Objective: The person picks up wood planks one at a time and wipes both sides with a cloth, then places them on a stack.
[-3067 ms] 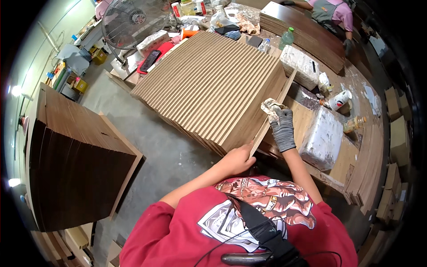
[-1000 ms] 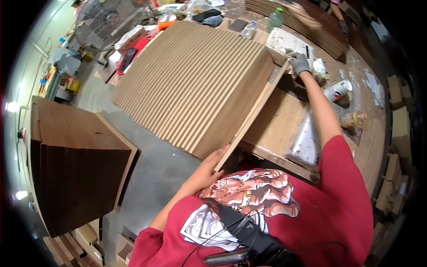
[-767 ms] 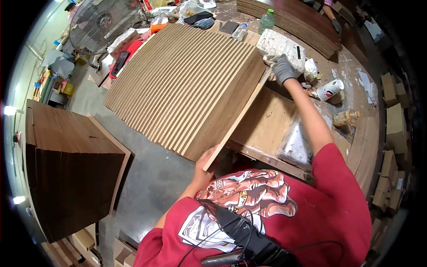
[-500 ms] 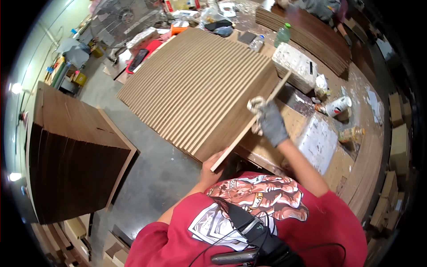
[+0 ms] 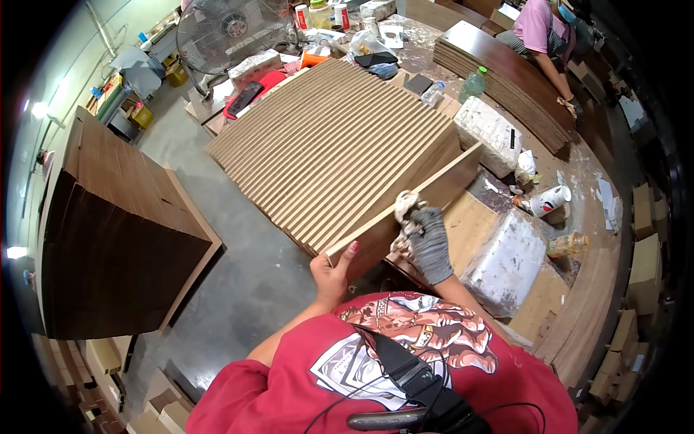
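A brown wooden board (image 5: 454,177) stands on its long edge at the near right side of a fanned row of similar boards (image 5: 325,148), its broad face toward me. My bare left hand (image 5: 331,276) grips the board's near left end, thumb over the edge. My right hand (image 5: 432,246), in a grey knit glove, is closed on a crumpled, stained whitish rag (image 5: 406,217). That rag presses against the board's face and upper edge around its middle. The glove hides part of the board behind it.
To the right lie two white wrapped blocks (image 5: 491,134) (image 5: 506,249), a white can (image 5: 551,200) and bottles (image 5: 473,84). A fan (image 5: 235,29) stands far left. Another tall board stack (image 5: 123,246) is at left. A co-worker's arm (image 5: 553,72) reaches beside stacked panels (image 5: 499,65).
The board has tilted so its broad face now shows. My right hand with the rag has moved nearer along it. My left thumb has come up over its end. A co-worker shows more fully.
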A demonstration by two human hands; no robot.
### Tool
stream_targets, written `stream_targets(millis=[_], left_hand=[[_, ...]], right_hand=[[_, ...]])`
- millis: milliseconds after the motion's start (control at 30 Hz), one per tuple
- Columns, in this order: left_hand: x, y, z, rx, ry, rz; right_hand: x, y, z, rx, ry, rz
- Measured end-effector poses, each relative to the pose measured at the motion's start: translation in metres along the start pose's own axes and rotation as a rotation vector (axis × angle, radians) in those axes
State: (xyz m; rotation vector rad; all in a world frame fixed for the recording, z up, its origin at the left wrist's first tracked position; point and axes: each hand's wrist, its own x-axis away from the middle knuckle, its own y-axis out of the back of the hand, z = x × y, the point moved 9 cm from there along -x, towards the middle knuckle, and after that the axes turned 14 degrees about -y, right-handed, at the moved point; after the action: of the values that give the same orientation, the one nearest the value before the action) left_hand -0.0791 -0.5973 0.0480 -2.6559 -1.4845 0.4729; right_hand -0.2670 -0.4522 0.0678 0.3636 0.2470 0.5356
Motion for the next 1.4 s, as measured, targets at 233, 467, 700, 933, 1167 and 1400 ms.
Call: stream_targets(millis=[233, 467, 700, 933, 1167, 1400], left_hand=[[-0.018, 0.062, -0.026, 0.151, 0.095, -0.224], [-0.045, 0.132, -0.007, 0.315, 0.229, -0.310], [-0.065, 0.178, 0.006, 0.551, 0.332, -0.292], [-0.068, 0.203, 0.034, 0.579, 0.456, -0.347], [-0.078, 0.203, 0.043, 0.550, 0.483, -0.361], [-0.071, 0.203, 0.039, 0.511, 0.592, -0.406]], right_hand=[[-0.018, -0.009, 0.036, 0.255, 0.173, -0.140], [0.012, -0.105, 0.095, 0.063, 0.292, 0.257], [0.024, -0.162, 0.121, 0.328, 0.442, 0.272], [-0.018, -0.159, 0.080, 0.339, 0.189, 0.161], [-0.067, -0.120, 0.034, 0.314, -0.060, 0.056], [-0.137, -0.101, -0.027, 0.185, -0.203, 0.063]])
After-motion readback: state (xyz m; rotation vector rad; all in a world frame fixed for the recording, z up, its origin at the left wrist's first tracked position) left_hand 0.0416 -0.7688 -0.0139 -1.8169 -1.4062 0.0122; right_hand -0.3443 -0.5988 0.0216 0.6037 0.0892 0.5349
